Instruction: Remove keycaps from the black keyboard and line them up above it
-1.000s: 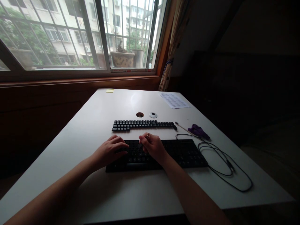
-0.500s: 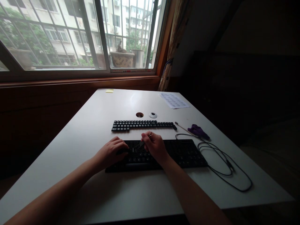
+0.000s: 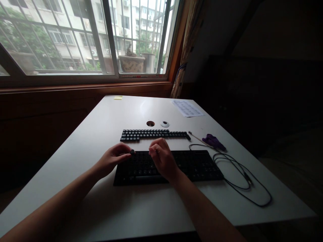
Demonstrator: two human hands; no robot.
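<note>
My left hand pinches a small black keycap between thumb and fingertips, just above the far left corner of the black keyboard. Over the middle of that keyboard, my right hand is closed. A metallic glint shows at its fingers; the wire keycap puller seen there a moment ago is mostly hidden now. Some keys are still fitted along the keyboard's near rows, while its upper part looks dark and hard to make out. Behind the keyboard, loose keycaps lie in rows on the white table.
To the right lie a coiled black cable, a purple cloth and a thin brush. Farther back are a cable hole, its round cover, printed papers and a yellow sticky note. A barred window stands beyond.
My left hand has lifted back and left from the keyboard, now with a keycap in its fingers. My right hand has turned inward, and the puller's wires no longer show below it.
</note>
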